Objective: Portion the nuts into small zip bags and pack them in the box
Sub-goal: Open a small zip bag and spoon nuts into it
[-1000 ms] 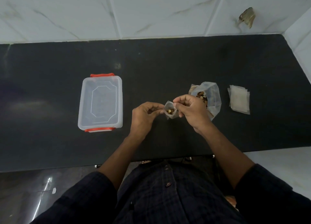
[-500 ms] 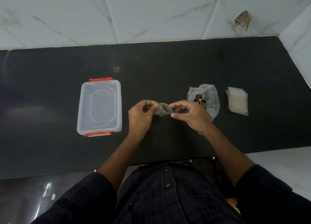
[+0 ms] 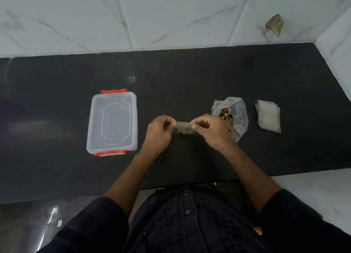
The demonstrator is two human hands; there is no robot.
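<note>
A small clear zip bag with a few nuts in it hangs between my hands above the black counter. My left hand pinches its left top corner and my right hand pinches its right top corner, so the top edge is stretched flat. Behind my right hand stands a larger open plastic bag of nuts. A clear plastic box with red clips and its lid on lies to the left. A stack of unused small zip bags lies at the right.
The black counter runs along a white tiled wall, with its front edge near my body and its right end by a white side wall. A brown scrap sticks to the wall tile at the upper right.
The small bag's mouth, held open a second ago with nuts showing, is now pulled flat between both hands. My hands have moved slightly apart along its top edge.
</note>
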